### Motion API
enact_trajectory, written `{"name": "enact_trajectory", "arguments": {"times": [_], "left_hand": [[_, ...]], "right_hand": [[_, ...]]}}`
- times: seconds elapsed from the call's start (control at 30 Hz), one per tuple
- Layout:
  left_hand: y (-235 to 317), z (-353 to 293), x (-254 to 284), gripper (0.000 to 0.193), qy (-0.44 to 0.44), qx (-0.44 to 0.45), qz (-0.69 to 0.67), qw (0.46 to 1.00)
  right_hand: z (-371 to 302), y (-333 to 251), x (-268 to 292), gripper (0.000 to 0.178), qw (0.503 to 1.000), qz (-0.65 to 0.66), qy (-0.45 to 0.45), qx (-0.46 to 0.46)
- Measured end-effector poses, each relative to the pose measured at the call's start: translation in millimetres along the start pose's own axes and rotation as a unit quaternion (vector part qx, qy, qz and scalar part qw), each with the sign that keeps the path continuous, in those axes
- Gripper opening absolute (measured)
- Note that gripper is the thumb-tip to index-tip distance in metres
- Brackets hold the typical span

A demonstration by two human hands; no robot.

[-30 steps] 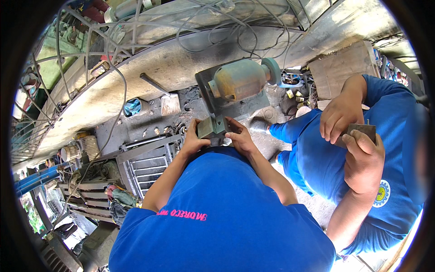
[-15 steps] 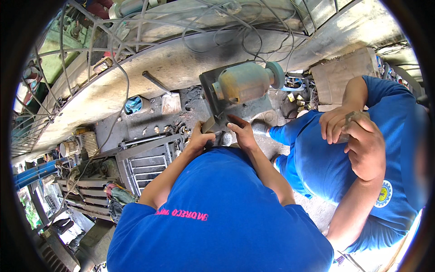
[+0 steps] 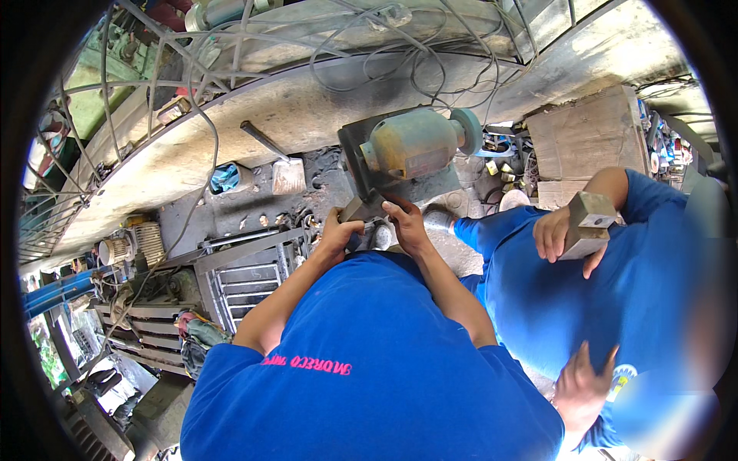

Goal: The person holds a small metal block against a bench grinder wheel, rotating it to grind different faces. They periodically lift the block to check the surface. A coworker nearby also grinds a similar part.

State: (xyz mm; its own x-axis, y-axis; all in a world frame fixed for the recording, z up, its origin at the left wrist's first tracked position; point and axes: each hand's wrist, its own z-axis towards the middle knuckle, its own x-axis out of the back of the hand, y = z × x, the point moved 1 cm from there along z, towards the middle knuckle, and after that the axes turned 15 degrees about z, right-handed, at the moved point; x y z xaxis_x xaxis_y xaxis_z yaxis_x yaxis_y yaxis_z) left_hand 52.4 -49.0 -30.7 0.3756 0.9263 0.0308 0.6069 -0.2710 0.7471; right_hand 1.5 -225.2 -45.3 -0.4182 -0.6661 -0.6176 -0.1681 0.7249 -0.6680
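Between my two hands is a grey metal block (image 3: 360, 210), held up at the lower end of the bench grinder's dark wheel guard. My left hand (image 3: 337, 234) is closed round the block's left side, thumb pointing inward. On the opposite side my right hand (image 3: 407, 227) has its fingers and thumb pressed to the block. Whether the block touches the wheel cannot be made out. The bench grinder (image 3: 411, 144) has a worn green and yellow housing, with a second round wheel (image 3: 467, 131) at its right end.
Close on my right a co-worker in blue (image 3: 573, 284) holds a notched metal block (image 3: 590, 219). A dustpan (image 3: 290, 176) and a bucket (image 3: 231, 178) stand by the low wall ahead. At left lie a metal frame (image 3: 250, 278) and a hanging cable (image 3: 201, 188). Cardboard (image 3: 580, 138) leans at far right.
The co-worker's hands have come apart: one now holds the notched block out in plain view, the other has dropped lower. My hands and the metal block have barely shifted.
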Motion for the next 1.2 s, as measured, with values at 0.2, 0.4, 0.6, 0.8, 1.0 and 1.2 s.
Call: {"name": "enact_trajectory", "arguments": {"times": [0.2, 0.4, 0.6, 0.8, 1.0, 1.2], "left_hand": [[-2.3, -3.7, 0.5, 0.06, 0.011, -0.007, 0.019, 1.0], [-6.8, -3.8, -0.3, 0.054, 0.005, 0.014, -0.03, 0.999], [-7.8, -0.2, 3.0, 0.033, -0.089, 0.055, -0.088, 0.991], [-6.3, -4.5, 1.3, 0.022, -0.101, 0.105, -0.12, 0.982], [-15.2, -8.9, 6.5, 0.052, -0.024, 0.016, -0.04, 0.999], [-20.0, -29.4, 17.3, 0.063, 0.016, -0.2, 0.153, 0.968]], "right_hand": [[-2.9, 6.3, 0.7, 0.046, 1.0, 0.017, 0.002, 0.0], [-5.3, 5.0, -3.6, 0.047, 0.999, -0.025, 0.025, 0.011], [-6.9, -0.4, -14.3, 0.042, 0.996, -0.062, 0.06, 0.033], [-11.7, -3.8, -18.7, 0.04, 0.996, -0.065, 0.068, 0.008], [-14.9, 5.9, -3.7, 0.05, 0.998, -0.038, 0.032, -0.027], [-36.2, 13.7, 16.3, 0.076, 0.992, 0.072, -0.093, -0.048]]}}
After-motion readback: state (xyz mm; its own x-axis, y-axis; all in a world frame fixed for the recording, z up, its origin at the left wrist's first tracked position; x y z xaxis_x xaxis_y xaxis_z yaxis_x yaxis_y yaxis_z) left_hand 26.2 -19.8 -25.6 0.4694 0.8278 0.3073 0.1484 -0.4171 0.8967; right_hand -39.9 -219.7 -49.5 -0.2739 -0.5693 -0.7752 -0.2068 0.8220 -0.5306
